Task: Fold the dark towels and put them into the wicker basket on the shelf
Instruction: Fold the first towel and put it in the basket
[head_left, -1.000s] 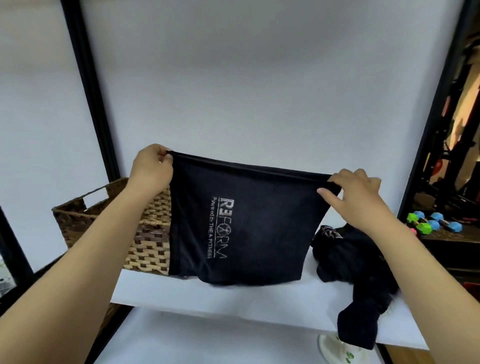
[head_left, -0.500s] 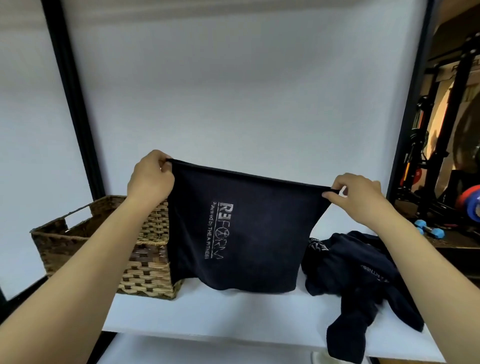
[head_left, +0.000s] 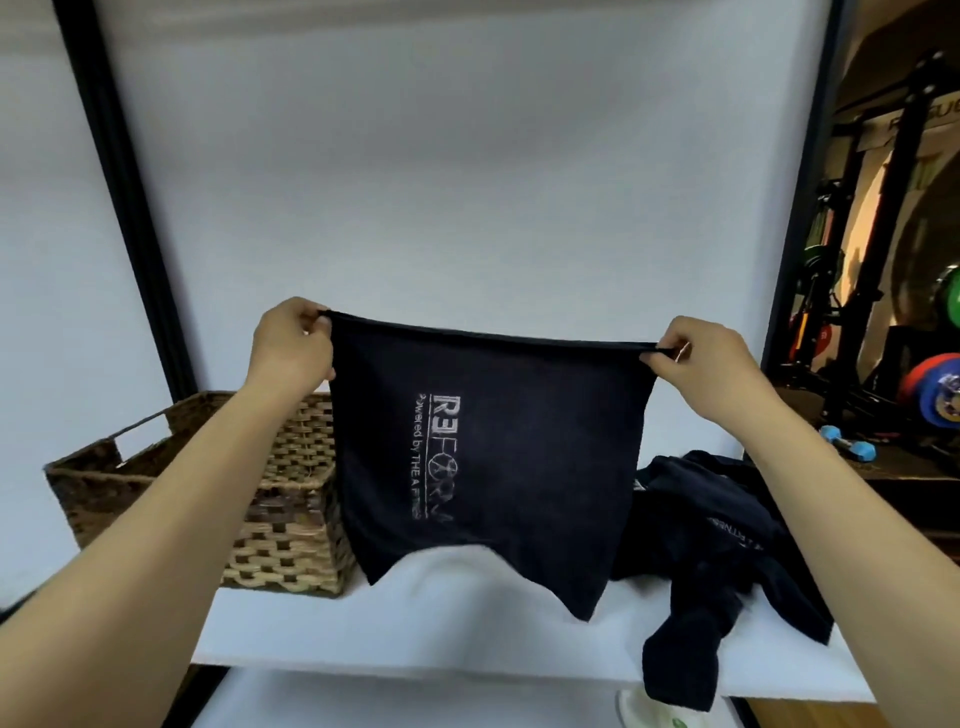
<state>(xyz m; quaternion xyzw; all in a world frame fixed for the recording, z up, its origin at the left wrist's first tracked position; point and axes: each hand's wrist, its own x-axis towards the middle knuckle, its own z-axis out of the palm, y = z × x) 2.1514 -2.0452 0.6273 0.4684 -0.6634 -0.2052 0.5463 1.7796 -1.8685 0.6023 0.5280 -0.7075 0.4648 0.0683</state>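
I hold a dark towel (head_left: 519, 457) with white lettering stretched out in the air above the white shelf (head_left: 426, 634). My left hand (head_left: 291, 343) pinches its top left corner and my right hand (head_left: 701, 364) pinches its top right corner. The towel hangs down flat, its lower edge clear of the shelf. A wicker basket (head_left: 280, 519) stands on the shelf at the left, partly behind my left forearm and the towel. A heap of crumpled dark towels (head_left: 717, 545) lies on the shelf at the right, one end drooping over the front edge.
Black shelf posts (head_left: 130, 208) rise at left and right of a white back wall. Gym gear with coloured weight plates (head_left: 935, 384) and a blue dumbbell (head_left: 847, 447) sits beyond the right post. A white object (head_left: 649, 714) shows below the shelf.
Both hands have lifted the towel, so its lower edge now hangs clear of the shelf. The view has shifted, showing more of the basket.
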